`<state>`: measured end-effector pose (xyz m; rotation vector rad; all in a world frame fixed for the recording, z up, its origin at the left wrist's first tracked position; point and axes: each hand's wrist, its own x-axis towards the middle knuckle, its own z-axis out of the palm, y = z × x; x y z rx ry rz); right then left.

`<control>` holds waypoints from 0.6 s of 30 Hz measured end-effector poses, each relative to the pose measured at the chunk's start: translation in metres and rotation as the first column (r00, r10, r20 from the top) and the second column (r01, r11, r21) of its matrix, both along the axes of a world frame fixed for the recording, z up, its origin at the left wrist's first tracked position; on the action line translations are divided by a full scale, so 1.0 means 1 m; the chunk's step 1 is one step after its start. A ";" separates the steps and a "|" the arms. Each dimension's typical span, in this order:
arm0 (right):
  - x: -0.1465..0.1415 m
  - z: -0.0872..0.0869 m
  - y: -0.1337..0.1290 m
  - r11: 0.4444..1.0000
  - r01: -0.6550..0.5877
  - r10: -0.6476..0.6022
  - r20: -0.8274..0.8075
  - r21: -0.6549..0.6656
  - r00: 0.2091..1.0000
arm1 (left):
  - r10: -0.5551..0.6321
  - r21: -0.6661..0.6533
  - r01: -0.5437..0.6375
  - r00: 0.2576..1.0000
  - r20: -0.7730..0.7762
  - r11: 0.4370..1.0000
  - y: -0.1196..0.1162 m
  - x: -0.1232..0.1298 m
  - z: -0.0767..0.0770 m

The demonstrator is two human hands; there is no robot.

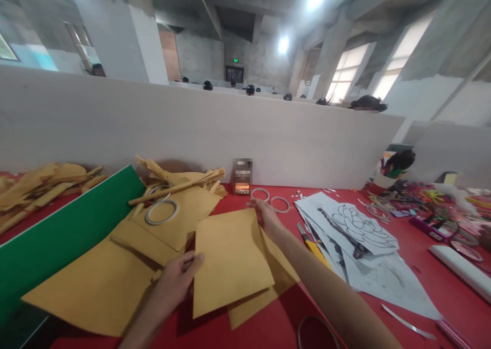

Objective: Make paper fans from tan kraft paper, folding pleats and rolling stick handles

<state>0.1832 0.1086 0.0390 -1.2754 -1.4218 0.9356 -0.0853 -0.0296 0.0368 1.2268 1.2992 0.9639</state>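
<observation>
In the head view, we pinch a kraft-paper sheet at its left edge in our nearer left hand, long axis pointing away, our right hand, grip unclear, by its far right corner.

Both hands bare; forearms slim, bare up to view's edge.

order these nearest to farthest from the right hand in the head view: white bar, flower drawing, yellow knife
1. Yellow knife, just right of the right hand
2. Flower drawing, farther right, on other papers
3. White bar, far right
</observation>
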 end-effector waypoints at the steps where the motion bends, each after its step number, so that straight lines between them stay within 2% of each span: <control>1: 0.009 0.004 0.011 0.999 0.037 -0.037 -0.031 0.001 0.999 | -0.023 0.029 0.026 0.996 -0.086 0.999 0.004 0.007 -0.002; 3: 0.024 0.011 0.036 0.994 0.112 -0.111 -0.072 0.013 0.991 | -0.036 0.147 0.079 0.960 -0.278 0.986 0.011 0.021 -0.006; 4: 0.029 0.014 0.048 0.989 0.144 -0.142 -0.082 0.021 0.986 | -0.005 0.189 0.086 0.921 -0.390 0.978 0.013 0.027 -0.007; 6: 0.031 0.020 0.074 0.980 0.195 -0.190 -0.091 0.047 0.978 | 0.130 0.245 0.044 0.752 -0.646 0.968 0.014 0.035 -0.008; 7: 0.029 0.022 0.087 0.976 0.209 -0.203 -0.089 0.067 0.975 | 0.172 0.277 0.050 0.675 -0.717 0.960 0.014 0.038 -0.010; 9: 0.018 0.025 0.113 0.970 0.220 -0.212 -0.079 0.108 0.974 | 0.194 0.319 0.110 0.597 -0.778 0.941 0.014 0.039 -0.015; 14: -0.016 0.028 0.161 0.948 0.262 -0.260 -0.032 0.179 0.965 | 0.235 0.389 0.183 0.547 -0.803 0.903 0.016 0.035 -0.033; 18: -0.028 0.027 0.176 0.924 0.319 -0.326 -0.004 0.211 0.945 | 0.257 0.412 0.193 0.535 -0.805 0.891 0.017 0.035 -0.040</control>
